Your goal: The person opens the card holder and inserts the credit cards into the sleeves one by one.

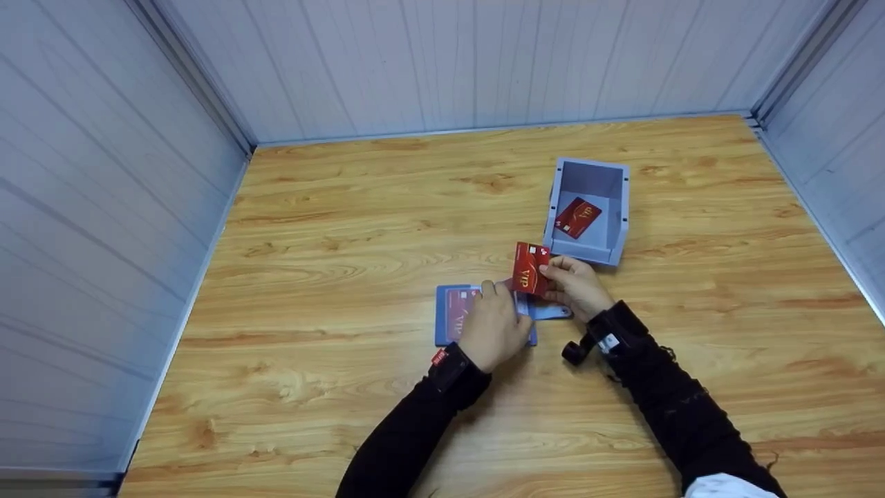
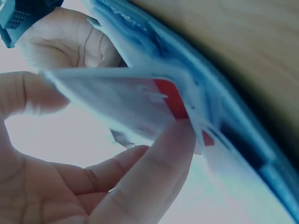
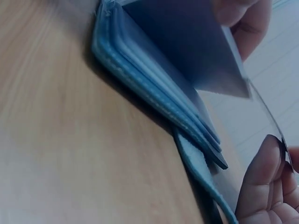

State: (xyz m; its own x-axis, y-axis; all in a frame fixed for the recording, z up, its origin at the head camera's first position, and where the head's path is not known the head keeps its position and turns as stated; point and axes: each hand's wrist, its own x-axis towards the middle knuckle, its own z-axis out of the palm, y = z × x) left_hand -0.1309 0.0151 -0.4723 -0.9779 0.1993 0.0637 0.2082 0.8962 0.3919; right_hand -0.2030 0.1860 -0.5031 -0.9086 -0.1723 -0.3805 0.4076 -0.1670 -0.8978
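Note:
A blue card holder (image 1: 440,319) lies open on the table, its clear sleeves stacked inside and a red VIP card (image 1: 458,315) showing through one. My left hand (image 1: 494,330) is over the holder; in the left wrist view its fingers pinch a raised clear sleeve page (image 2: 112,93) with a bit of red behind it. Just right of that page, my right hand (image 1: 581,287) pinches another red VIP card (image 1: 527,266) by its edge, held upright above the holder. The right wrist view shows this card (image 3: 268,109) nearly edge-on, close to the lifted page.
A grey open bin (image 1: 591,176) stands behind the right hand, with one red VIP card (image 1: 579,218) lying in it. The holder's strap (image 1: 551,312) sticks out to the right beneath the right hand. Pale panel walls (image 1: 442,69) enclose the wooden table (image 1: 332,221).

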